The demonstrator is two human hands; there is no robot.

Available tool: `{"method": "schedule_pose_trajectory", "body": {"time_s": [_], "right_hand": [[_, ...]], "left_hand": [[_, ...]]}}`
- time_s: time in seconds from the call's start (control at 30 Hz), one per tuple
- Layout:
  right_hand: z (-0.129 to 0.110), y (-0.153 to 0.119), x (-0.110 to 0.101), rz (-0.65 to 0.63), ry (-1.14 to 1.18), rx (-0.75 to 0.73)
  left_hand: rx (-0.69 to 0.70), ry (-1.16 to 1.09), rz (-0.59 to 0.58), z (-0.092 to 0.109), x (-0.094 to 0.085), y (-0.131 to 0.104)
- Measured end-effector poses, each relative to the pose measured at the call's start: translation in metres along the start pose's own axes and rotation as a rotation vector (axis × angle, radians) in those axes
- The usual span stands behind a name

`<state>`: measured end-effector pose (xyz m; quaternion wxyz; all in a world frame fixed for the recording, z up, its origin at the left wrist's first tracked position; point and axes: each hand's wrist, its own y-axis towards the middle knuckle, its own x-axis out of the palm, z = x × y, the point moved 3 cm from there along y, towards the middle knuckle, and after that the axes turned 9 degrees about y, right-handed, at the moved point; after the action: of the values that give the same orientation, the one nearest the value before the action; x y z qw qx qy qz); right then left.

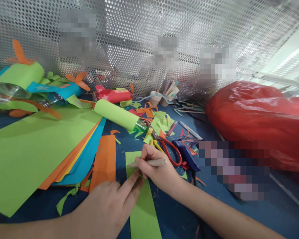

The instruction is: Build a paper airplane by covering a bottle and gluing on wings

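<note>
A strip of light green paper lies on the blue table in front of me. My right hand grips a pale marker pen, its tip down at the upper part of the strip. Fingers stretched out, my left hand rests on the strip's left side, just below the pen. An orange paper strip lies left of the green one. Beyond my right hand are red-handled scissors and a green bottle wrapped in light green paper, lying on its side with a yellow cap.
Stacked coloured sheets spread over the left side, with paper-covered bottles behind them. A blue glue gun lies right of the scissors. Paper scraps and cups of pens stand farther back. A red plastic bag bulges at right.
</note>
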<state>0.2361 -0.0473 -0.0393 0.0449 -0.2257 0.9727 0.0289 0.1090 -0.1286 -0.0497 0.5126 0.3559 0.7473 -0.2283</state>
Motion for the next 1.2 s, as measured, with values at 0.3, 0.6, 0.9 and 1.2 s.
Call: {"method": "schedule_pose_trajectory", "body": {"time_s": [0.3, 0.6, 0.9, 1.2], "right_hand": [[-0.014, 0.001, -0.029, 0.326, -0.138, -0.077], [-0.011, 0.005, -0.033, 0.371, -0.183, -0.036], [-0.009, 0.005, -0.034, 0.366, -0.194, -0.059], [-0.007, 0.005, -0.033, 0.344, -0.252, -0.062]], "left_hand": [[0.002, -0.101, -0.026, 0.0, 0.002, -0.002], [0.034, -0.111, -0.048, 0.0, 0.002, 0.0], [0.035, -0.108, -0.028, -0.001, 0.002, -0.001], [0.052, -0.083, -0.03, -0.001, -0.002, 0.001]]}}
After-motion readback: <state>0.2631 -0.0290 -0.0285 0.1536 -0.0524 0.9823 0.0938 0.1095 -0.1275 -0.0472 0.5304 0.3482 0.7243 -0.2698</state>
